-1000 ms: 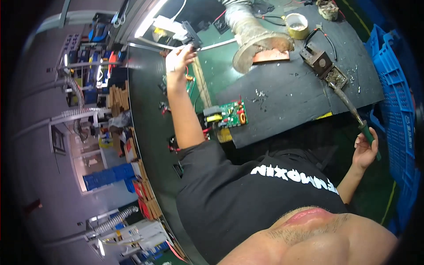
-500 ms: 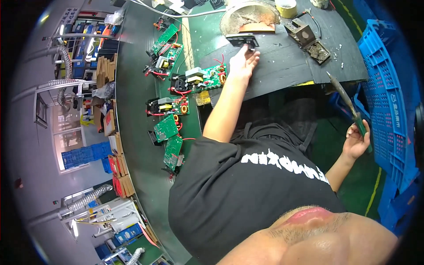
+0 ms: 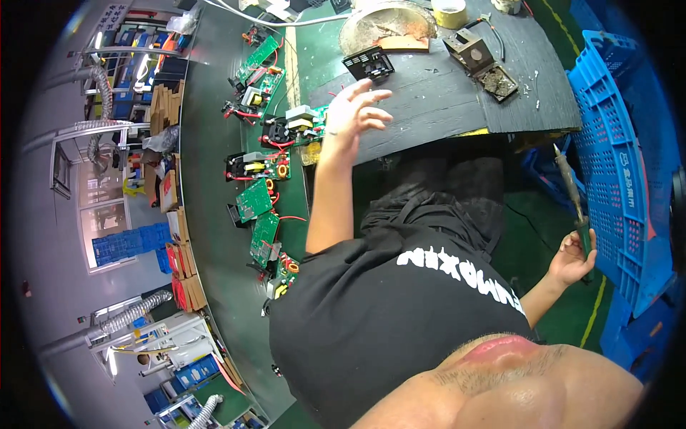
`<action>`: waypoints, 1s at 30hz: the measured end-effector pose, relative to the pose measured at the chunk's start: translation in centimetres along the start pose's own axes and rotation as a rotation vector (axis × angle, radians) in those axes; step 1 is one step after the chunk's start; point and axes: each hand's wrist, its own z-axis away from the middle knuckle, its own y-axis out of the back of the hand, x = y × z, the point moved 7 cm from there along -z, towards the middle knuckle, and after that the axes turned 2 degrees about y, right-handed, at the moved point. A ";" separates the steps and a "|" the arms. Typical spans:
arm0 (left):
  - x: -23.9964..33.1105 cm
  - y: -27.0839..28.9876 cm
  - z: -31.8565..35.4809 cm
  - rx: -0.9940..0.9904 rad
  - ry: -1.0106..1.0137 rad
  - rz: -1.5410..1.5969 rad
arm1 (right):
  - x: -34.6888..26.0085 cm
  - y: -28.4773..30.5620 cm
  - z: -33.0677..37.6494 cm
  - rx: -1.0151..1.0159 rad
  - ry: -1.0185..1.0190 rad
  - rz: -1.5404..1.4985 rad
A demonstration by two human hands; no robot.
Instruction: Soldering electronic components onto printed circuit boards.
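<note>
Since half a second ago, the left hand has pulled back from the small black grille part and now hovers above the near edge of the dark mat, with fingers spread and the grip released, holding nothing. That black part lies alone on the mat, just beyond the fingertips and not touching them. The right hand has stayed low at the person's side, away from the counter, its grip clenched around the handle of a soldering iron whose thin tip points up and away, close beside the blue plastic crate.

Just left of the open hand, a circuit board with a white block and red wires lies at the mat's edge. More boards lie in a row along the green strip of the counter. I count about seven, but the last ones near the black shirt are partly hidden, so the number is not sure. At the far end of the mat I see one round metal dish, one roll of yellowish tape and one dark metal stand with two open boxes. Small white crumbs are scattered on the mat between the stand and the hand. Nothing lies between the open hand and the grille part. The person's own forearm crosses over the counter's edge.
</note>
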 end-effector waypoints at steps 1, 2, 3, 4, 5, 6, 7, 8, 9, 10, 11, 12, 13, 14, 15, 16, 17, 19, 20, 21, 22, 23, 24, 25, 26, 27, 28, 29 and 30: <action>1.3 0.9 -0.3 0.022 -0.045 -0.070 | -0.1 -0.4 -0.4 0.001 0.010 -0.009; 2.8 2.0 -0.6 0.015 -0.106 -0.162 | -0.2 -0.7 -0.9 0.004 0.020 -0.016; 4.1 4.0 -1.1 0.075 -0.124 -0.325 | -0.1 -1.0 -1.5 -0.006 0.011 -0.007; 5.2 6.2 -1.7 0.100 -0.137 -0.475 | -0.1 -1.1 -1.8 -0.015 0.027 0.015; 5.3 10.6 -2.6 0.194 -0.053 -0.688 | -0.2 -1.4 -2.0 -0.031 0.036 0.038; 6.4 14.3 -3.1 0.292 -0.192 -1.105 | -0.3 -1.5 -2.3 -0.042 0.021 0.048; 7.6 16.9 -3.8 0.375 -0.323 -1.488 | -0.4 -1.5 -2.7 -0.022 0.031 0.059; 8.3 20.2 -4.1 0.494 -0.246 -1.674 | -0.5 -1.5 -3.1 -0.003 0.036 0.059; 8.9 22.5 -4.8 0.578 -0.110 -1.860 | -0.5 -1.7 -3.3 -0.001 0.029 0.065; 8.7 25.6 -6.0 0.540 -0.036 -1.777 | -0.5 -2.0 -3.4 0.000 0.017 0.057; 8.3 29.1 -6.9 0.515 0.009 -1.728 | -0.3 -2.6 -3.5 -0.002 -0.001 0.048; 7.8 32.0 -7.3 0.492 0.062 -1.677 | -0.2 -3.0 -3.5 -0.001 -0.010 0.054; 7.0 32.8 -8.5 0.379 0.156 -1.653 | -0.3 -3.5 -3.5 -0.011 -0.005 0.055; 6.3 33.5 -9.1 0.369 0.161 -1.650 | -0.3 -3.9 -3.4 -0.022 0.001 0.056; 5.5 33.3 -10.2 0.297 0.111 -1.641 | -0.2 -4.2 -3.2 -0.015 0.007 0.065; 5.3 33.1 -10.7 0.240 0.060 -1.632 | -0.1 -4.6 -3.2 -0.034 0.003 0.067; 4.5 34.1 -12.1 0.141 0.074 -1.692 | 0.0 -5.1 -3.1 -0.054 -0.001 0.068; 3.0 32.8 -14.0 0.153 0.294 -1.671 | -0.1 -5.4 -2.3 -0.029 0.026 0.113; 1.9 32.4 -14.0 0.185 0.527 -1.650 | -0.1 -5.5 -1.8 -0.013 0.035 0.145; 2.1 31.6 -13.4 0.141 0.521 -1.828 | 0.0 -5.8 -1.5 -0.016 0.044 0.143; 1.8 32.2 -13.5 0.144 0.510 -1.826 | 0.2 -6.2 -1.1 -0.015 0.055 0.139; 0.9 33.2 -13.7 0.089 0.463 -1.920 | 0.3 -6.3 -0.7 -0.015 0.064 0.134; 0.6 33.6 -13.9 0.031 0.412 -2.020 | 0.6 -6.4 -0.2 -0.011 0.073 0.127; 0.6 33.8 -14.0 -0.026 0.361 -2.118 | 0.8 -6.3 0.2 -0.014 0.078 0.126; 1.2 34.4 -13.9 -0.022 0.354 -2.123 | 1.1 -6.2 0.6 -0.019 0.081 0.124; 2.6 33.8 -13.1 0.043 0.399 -1.877 | 1.4 -6.1 1.0 -0.011 0.085 0.118; 3.4 33.9 -12.4 0.102 0.439 -1.628 | 1.7 -6.0 1.3 0.002 0.092 0.106; 3.4 35.7 -12.9 0.062 0.284 -1.636 | 2.1 -6.1 1.6 0.014 0.096 0.095; 3.9 36.0 -12.3 0.064 0.280 -1.641 | 2.5 -6.2 1.8 0.016 0.097 0.090</action>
